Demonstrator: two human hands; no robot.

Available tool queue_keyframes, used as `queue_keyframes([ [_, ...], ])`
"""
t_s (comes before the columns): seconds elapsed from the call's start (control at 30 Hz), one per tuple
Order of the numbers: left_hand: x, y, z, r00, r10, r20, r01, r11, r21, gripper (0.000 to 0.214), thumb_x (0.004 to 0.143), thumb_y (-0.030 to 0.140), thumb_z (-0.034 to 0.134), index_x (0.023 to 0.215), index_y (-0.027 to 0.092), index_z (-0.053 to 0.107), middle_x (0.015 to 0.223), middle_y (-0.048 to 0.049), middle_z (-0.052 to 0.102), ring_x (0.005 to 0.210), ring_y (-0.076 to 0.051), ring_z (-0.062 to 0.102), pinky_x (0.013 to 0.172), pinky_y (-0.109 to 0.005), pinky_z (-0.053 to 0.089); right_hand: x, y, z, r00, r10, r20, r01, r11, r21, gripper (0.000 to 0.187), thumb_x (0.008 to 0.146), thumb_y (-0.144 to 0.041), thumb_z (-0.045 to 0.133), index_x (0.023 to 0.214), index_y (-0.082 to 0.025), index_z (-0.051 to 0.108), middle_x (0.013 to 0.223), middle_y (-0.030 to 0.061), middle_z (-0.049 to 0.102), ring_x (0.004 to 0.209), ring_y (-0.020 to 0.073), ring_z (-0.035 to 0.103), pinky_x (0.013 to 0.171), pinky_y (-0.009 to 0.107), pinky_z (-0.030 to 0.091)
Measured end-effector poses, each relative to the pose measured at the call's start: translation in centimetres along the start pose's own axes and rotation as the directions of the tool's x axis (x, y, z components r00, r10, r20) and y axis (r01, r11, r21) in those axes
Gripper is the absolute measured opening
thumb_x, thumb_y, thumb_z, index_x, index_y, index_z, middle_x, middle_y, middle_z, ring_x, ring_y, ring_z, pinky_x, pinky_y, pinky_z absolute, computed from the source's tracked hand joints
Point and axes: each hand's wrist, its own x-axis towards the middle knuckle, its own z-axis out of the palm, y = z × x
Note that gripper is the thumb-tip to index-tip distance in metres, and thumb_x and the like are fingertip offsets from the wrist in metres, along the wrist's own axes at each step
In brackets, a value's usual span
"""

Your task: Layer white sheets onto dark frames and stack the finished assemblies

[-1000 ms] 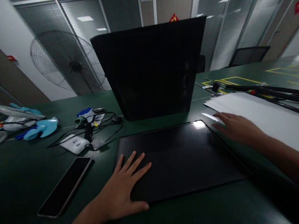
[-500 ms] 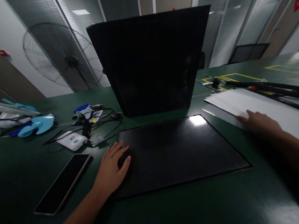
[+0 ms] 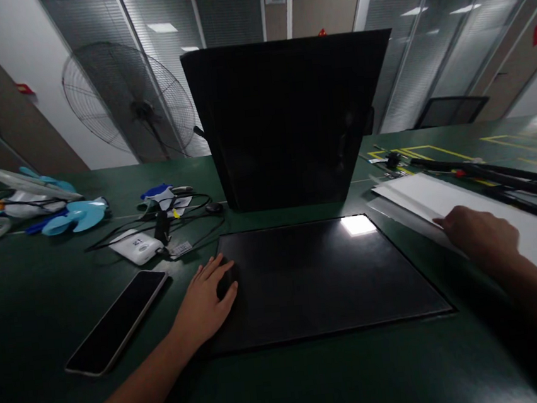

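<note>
A flat black screen panel point(image 3: 319, 285) with a thin dark border lies on the green table in front of me; a ceiling light reflects near its far right corner. My left hand point(image 3: 203, 306) rests on the panel's left edge, palm down and fingers spread. To the right, my right hand point(image 3: 481, 235) has its fingers closed on the near edge of a white sheet point(image 3: 420, 193). That sheet belongs to a small stack, and its pinched edge is partly hidden by the fingers. Beside the stack's left edge lies a translucent sheet point(image 3: 395, 211).
A large black board point(image 3: 289, 123) stands upright behind the panel. On the left are a phone point(image 3: 119, 323), a white power bank point(image 3: 136, 247) with cables, and a light-blue fan blade point(image 3: 77, 217). Black tubes point(image 3: 498, 173) lie at the right.
My right hand has closed its fingers at the edge of the white sheet, and the sheet's edge looks slightly raised. The left hand stays on the panel. The view has tilted up a little.
</note>
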Motion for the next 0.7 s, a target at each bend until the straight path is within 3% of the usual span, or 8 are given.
queue_keyframes([
  [0.13,0.1,0.0,-0.1,0.999,-0.026,0.024,0.027,0.999,-0.045,0.055,0.097,0.048,0.048,0.141,0.019,0.063,0.163,-0.0135,0.045,0.153,-0.034,0.039,0.124,-0.057,0.035,-3.3,-2.6,-1.7,0.993,-0.035,-0.114,0.036,0.999,0.006,0.074,0.104,-0.055,0.0,0.131,-0.004,0.048,0.096,0.023,0.064,0.086,0.0339,0.065,0.069,0.041,0.039],
  [0.2,0.0,-0.1,-0.2,0.999,-0.04,0.027,0.041,0.997,-0.065,0.057,0.096,0.05,0.048,0.142,0.02,0.062,0.164,-0.0124,0.043,0.153,-0.034,0.038,0.124,-0.057,0.035,-5.7,-4.6,-2.2,0.976,-0.177,-0.127,0.178,0.984,-0.003,0.067,0.105,-0.052,0.004,0.126,-0.007,0.049,0.092,0.0189,0.064,0.082,0.0308,0.064,0.069,0.04,0.04],
  [0.27,-0.1,-0.1,-0.3,0.999,-0.027,0.035,0.03,0.995,-0.098,0.06,0.096,0.055,0.048,0.145,0.02,0.059,0.165,-0.0111,0.042,0.155,-0.034,0.035,0.125,-0.058,0.032,-8.4,-6.8,-2.2,0.924,-0.368,-0.107,0.37,0.929,-0.001,0.053,0.106,-0.048,0.016,0.116,-0.013,0.054,0.095,0.0154,0.064,0.085,0.0265,0.064,0.074,0.039,0.043],
  [0.37,-0.3,-0.3,-0.6,0.999,0.004,0.041,0.004,0.981,-0.194,0.066,0.098,0.062,0.045,0.149,0.022,0.055,0.166,-0.009,0.04,0.156,-0.033,0.032,0.127,-0.059,0.027,-12.9,-9.7,-1.4,0.758,-0.652,-0.02,0.652,0.755,0.063,0.042,0.104,-0.046,0.032,0.1,-0.017,0.062,0.096,0.0114,0.067,0.087,0.0215,0.064,0.083,0.037,0.047],
  [0.5,-0.5,-0.5,-0.8,1.0,-0.004,-0.005,0.002,0.935,-0.354,0.068,0.102,0.067,0.034,0.153,0.024,0.05,0.166,-0.0072,0.041,0.156,-0.03,0.033,0.129,-0.057,0.023,-17.0,-11.8,-0.9,0.418,-0.898,0.138,0.86,0.44,0.259,0.052,0.102,-0.06,0.037,0.099,-0.02,0.071,0.091,0.0099,0.07,0.083,0.024,0.066,0.08,0.044,0.053],
  [0.6,-0.6,-0.8,-0.7,0.999,-0.009,-0.041,-0.01,0.902,-0.433,0.073,0.103,0.068,0.03,0.156,0.021,0.045,0.166,-0.0087,0.041,0.155,-0.03,0.035,0.13,-0.055,0.021,-17.6,-12.2,-1.3,0.229,-0.968,0.103,0.903,0.251,0.349,0.056,0.098,-0.066,0.047,0.124,-0.022,0.07,0.121,0.0118,0.069,0.111,0.0302,0.065,0.101,0.056,0.05],
  [0.7,-0.7,-1.4,-0.3,0.997,-0.013,-0.075,-0.022,0.894,-0.448,0.08,0.101,0.073,0.023,0.157,0.019,0.045,0.163,-0.0105,0.046,0.152,-0.033,0.04,0.128,-0.056,0.027,-17.0,-12.1,-1.7,0.12,-0.993,-0.016,0.924,0.106,0.367,0.066,0.097,-0.066,0.052,0.153,-0.031,0.05,0.16,0.0079,0.042,0.147,0.0327,0.04,0.119,0.059,0.035],
])
